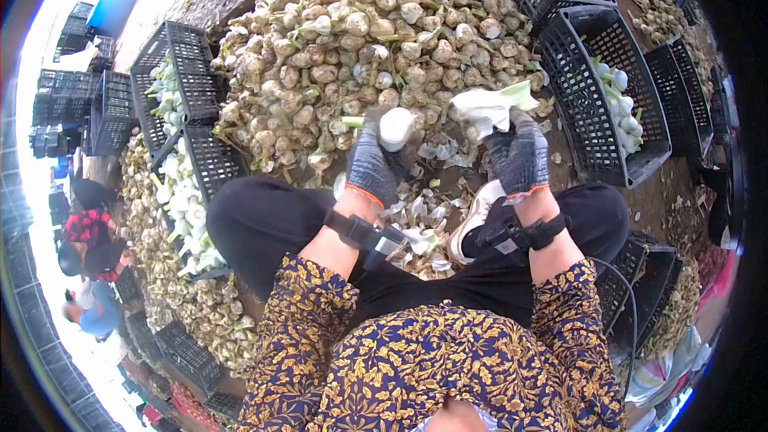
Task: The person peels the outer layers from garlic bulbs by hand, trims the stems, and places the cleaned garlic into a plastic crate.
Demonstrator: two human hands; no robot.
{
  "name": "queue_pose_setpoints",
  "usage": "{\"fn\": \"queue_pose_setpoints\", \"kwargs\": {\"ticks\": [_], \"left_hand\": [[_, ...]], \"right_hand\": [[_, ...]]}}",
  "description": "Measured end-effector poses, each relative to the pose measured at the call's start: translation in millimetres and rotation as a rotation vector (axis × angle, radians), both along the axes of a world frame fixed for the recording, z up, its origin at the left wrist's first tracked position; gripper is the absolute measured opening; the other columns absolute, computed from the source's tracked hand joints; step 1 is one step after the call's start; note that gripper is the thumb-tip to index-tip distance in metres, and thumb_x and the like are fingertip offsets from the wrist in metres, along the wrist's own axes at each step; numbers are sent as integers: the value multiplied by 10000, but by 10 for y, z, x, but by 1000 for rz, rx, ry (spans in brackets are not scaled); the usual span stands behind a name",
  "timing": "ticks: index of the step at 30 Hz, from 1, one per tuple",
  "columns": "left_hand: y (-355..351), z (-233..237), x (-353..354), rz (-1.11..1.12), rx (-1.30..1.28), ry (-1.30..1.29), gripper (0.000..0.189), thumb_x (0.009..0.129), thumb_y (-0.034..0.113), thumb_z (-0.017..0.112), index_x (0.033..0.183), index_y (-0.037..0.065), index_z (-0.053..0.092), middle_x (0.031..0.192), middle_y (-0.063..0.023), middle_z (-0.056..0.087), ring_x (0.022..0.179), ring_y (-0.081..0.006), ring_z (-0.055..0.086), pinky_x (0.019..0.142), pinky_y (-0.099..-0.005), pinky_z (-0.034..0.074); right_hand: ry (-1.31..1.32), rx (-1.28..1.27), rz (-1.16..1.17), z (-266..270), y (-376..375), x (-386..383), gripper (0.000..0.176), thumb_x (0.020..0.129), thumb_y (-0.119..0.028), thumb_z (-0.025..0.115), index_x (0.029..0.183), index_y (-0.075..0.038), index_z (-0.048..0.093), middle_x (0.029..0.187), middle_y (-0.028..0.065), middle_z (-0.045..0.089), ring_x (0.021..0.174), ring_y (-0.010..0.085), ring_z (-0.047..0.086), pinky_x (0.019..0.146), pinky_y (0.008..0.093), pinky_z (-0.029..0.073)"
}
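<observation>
My left hand (374,162), in a dark grey knit glove with an orange cuff, is closed around a clean white garlic bulb (396,129). A short green stem (353,122) sticks out on the far side of that hand. My right hand (518,152), gloved the same way, grips a torn white garlic husk (484,108) with a pale green end. The two hands are apart, in front of a large heap of unpeeled, soil-stained garlic (360,40). Loose garlic skins (420,212) litter the ground between my legs.
Black plastic crates with cleaned white garlic stand on the left (188,72) and right (612,104). More garlic (184,296) lies beyond the left crates. Other people sit at the far left, one in a red checked top (88,226). A cable (628,296) runs beside my right knee.
</observation>
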State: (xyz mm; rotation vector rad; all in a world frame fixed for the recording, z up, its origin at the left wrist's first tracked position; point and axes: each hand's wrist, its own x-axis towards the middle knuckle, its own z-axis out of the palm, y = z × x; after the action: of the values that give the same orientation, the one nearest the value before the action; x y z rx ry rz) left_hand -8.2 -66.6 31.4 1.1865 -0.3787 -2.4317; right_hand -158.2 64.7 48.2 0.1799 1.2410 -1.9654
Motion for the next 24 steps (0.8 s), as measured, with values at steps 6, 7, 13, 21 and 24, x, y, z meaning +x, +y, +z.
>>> {"fn": "queue_pose_setpoints", "kwargs": {"ticks": [6, 7, 13, 21, 24], "left_hand": [[-57, -47, 14, 151, -122, -8, 269, 863, 329, 461, 907, 87, 570, 863, -70, 615, 755, -213, 604, 642, -338, 521], [-71, -60, 28, 155, -199, -9, 283, 863, 339, 460, 899, 81, 571, 862, -74, 614, 774, -213, 604, 667, -341, 520], [-15, -225, 82, -1, -424, -326, 293, 899, 331, 429, 907, 69, 558, 760, -38, 550, 719, -149, 569, 614, -278, 463], [156, -53, 103, -341, -2057, -428, 290, 880, 113, 369, 1116, -9, 487, 897, -168, 589, 776, -319, 547, 709, -358, 442], [202, 36, 95, -430, -1595, -401, 208, 880, 126, 422, 968, -6, 556, 841, -172, 580, 746, -295, 555, 657, -351, 438]], "right_hand": [[1475, 434, 1020, -332, 108, 247, 403, 803, -373, 525, 1008, -28, 559, 981, 157, 595, 872, 305, 581, 768, 366, 449], [1752, 328, 986, -361, 144, 355, 392, 805, -305, 547, 1057, -6, 532, 1046, 159, 577, 882, 315, 577, 766, 367, 451], [988, 506, 1165, -180, -55, 233, 368, 840, -346, 498, 943, 2, 557, 747, 116, 617, 588, 182, 600, 515, 288, 467], [442, 441, 1026, 158, -174, 320, 428, 796, -391, 577, 921, 17, 554, 709, 55, 590, 566, 113, 561, 496, 241, 441], [343, 320, 992, 54, -105, 273, 417, 761, -358, 618, 877, 40, 573, 674, 116, 616, 539, 161, 587, 504, 279, 467]]}}
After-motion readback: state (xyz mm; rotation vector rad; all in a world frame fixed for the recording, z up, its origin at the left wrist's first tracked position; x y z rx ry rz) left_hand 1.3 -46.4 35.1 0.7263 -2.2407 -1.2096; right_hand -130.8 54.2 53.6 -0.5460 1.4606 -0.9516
